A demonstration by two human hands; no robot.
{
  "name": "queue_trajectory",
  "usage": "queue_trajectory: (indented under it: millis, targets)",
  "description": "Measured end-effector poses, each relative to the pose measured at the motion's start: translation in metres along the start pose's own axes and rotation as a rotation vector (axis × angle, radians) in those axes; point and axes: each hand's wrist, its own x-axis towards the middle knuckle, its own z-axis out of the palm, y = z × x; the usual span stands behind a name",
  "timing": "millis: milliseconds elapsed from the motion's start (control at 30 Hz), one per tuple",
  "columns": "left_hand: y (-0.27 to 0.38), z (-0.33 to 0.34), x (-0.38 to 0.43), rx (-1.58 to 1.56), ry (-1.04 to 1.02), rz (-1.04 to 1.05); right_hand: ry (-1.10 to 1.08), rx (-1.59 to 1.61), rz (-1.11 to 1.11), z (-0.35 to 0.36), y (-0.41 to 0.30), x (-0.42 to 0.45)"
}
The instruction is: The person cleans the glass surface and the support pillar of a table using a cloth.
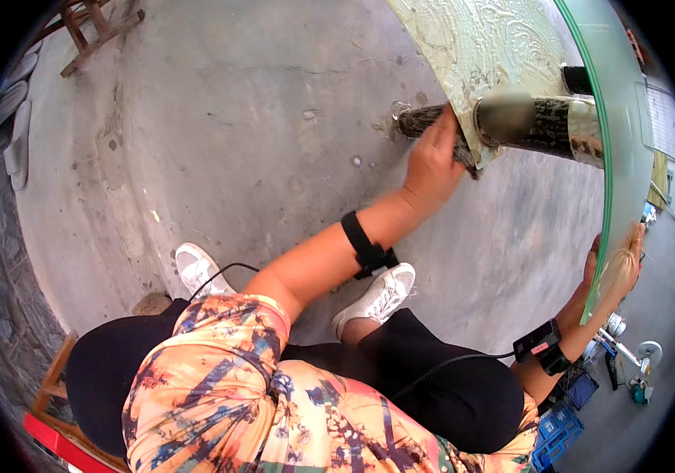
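Observation:
My left hand (435, 162), slightly blurred, reaches to the corner of a textured, glossy translucent shelf (479, 53). Its fingers lie against the shelf's edge, beside a dark, bark-like leg (423, 121). Something dark and rough (464, 154) shows next to the palm; I cannot tell whether the hand holds it. On the right, a thick glass tabletop (624, 136) with a green edge stands in front of a dark cylindrical post (550, 124). My right hand (624, 263) grips the near end of that glass, with parts of it visible on both sides of the edge.
My white shoes (376, 295) rest on the stained concrete floor (266, 130). A wooden frame (101, 44) stands top left, near grey slippers (18, 142). Lower right are a blue plastic crate (556, 434) and small equipment (639, 360). A wire rack (666, 124) is beyond the glass.

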Motion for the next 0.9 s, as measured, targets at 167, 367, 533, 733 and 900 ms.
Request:
queue_trajectory:
  millis: [167,367,533,733,900]
  targets:
    - [-0.053,0.008,-0.003,0.264,0.064,0.114,-0.021,-0.008,-0.018,-0.001,-0.017,0.008]
    - [-0.043,0.003,-0.006,0.205,-0.140,-0.123,0.034,0.172,0.095,-0.004,-0.029,-0.017]
    - [-0.069,0.012,-0.008,0.273,-0.045,-0.004,0.042,0.177,0.096,0.006,-0.038,-0.025]
    - [-0.111,0.004,-0.004,0.381,-0.148,-0.246,0.037,0.043,-0.061,0.008,-0.054,0.000]
    - [-0.051,0.010,-0.015,0.206,-0.007,-0.119,0.059,0.172,0.156,0.005,-0.059,-0.038]
